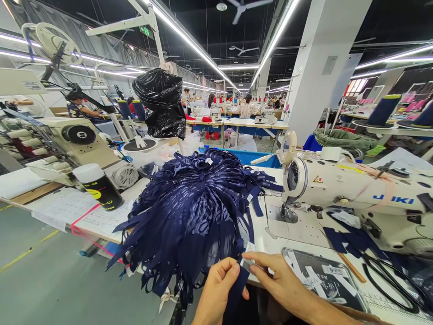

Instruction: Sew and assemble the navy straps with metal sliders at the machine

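Observation:
A big heap of navy blue fabric strips (196, 212) with small white labels lies on the white sewing table (270, 234), left of a white sewing machine (352, 194). My left hand (219, 284) pinches one navy strip (237, 284) at the heap's near edge, thumb and fingers closed on it. My right hand (277, 277) is just to the right, its fingers curled and its fingertips on the same strip near a white label (250, 247).
Black scissors (389, 275) and loose navy pieces (348, 239) lie right of the needle plate. A black-and-yellow bottle (99, 186) rests on papers at left, beside another machine (71, 144). A black plastic bag (162, 104) hangs behind. Other workers sit at distant tables.

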A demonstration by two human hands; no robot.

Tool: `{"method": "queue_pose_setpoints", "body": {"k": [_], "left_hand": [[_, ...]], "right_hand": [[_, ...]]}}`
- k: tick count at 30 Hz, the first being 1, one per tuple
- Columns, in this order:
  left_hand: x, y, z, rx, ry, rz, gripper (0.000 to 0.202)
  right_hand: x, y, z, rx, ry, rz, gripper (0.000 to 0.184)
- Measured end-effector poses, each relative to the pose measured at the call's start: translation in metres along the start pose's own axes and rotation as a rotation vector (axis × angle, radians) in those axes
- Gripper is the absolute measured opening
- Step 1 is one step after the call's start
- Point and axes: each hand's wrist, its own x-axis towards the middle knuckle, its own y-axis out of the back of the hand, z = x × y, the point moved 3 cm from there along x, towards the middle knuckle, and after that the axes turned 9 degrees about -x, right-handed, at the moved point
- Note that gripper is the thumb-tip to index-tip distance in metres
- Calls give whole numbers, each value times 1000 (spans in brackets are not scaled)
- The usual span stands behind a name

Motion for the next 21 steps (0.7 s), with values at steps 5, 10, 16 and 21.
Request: {"method": "queue_pose_setpoints", "body": {"k": [5,10,16,21], "left_hand": [[-1,0,1,33,-30,1,36],[-2,1,2,54,-61,5,36],[0,4,0,69,-36,-22,32],[1,5,1,83,-15,-67,33]], "right_hand": [[-1,-6,2,35,59,52,30],[2,-2,0,20,120,-17,30],[6,10,-3,-5,213,-128,28],[9,16,-8,-10,304,-187,28]]}}
